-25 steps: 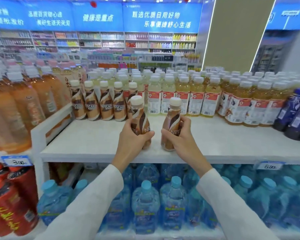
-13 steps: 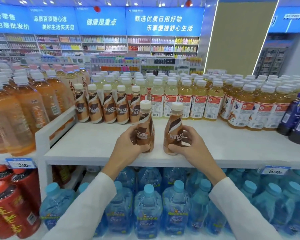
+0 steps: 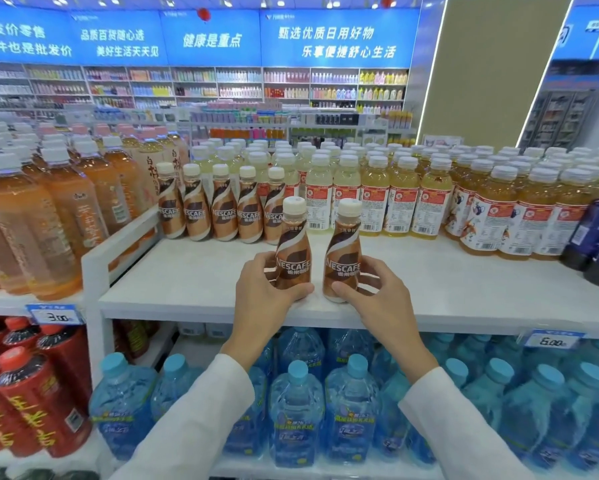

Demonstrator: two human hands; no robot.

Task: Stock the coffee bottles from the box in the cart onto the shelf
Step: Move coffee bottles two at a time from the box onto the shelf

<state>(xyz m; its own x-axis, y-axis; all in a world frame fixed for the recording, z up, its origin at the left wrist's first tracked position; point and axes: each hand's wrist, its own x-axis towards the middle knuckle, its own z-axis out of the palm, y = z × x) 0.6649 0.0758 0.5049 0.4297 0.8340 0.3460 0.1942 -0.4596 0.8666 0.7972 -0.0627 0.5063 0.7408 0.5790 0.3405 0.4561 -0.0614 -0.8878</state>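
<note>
Illumination was bright and even, supplied by ceiling spots (image 3: 280, 2) and backlit blue signs (image 3: 336, 41). The white shelf (image 3: 194, 275) showed only faint, soft shadows. Wide-angle distortion bowed the frame edges; orange bottles (image 3: 21, 216) at left were stretched and smeared. The far shelving (image 3: 242, 84) was soft; the centre was sharp.

left hand (image 3: 260, 295): thumb and fingers curled round left coffee bottle (image 3: 292, 258) | right hand (image 3: 381, 295): thumb and fingers curled round right coffee bottle (image 3: 343, 261) | left arm (image 3: 194, 420), right arm (image 3: 464, 427): stretched forward, converging
</note>
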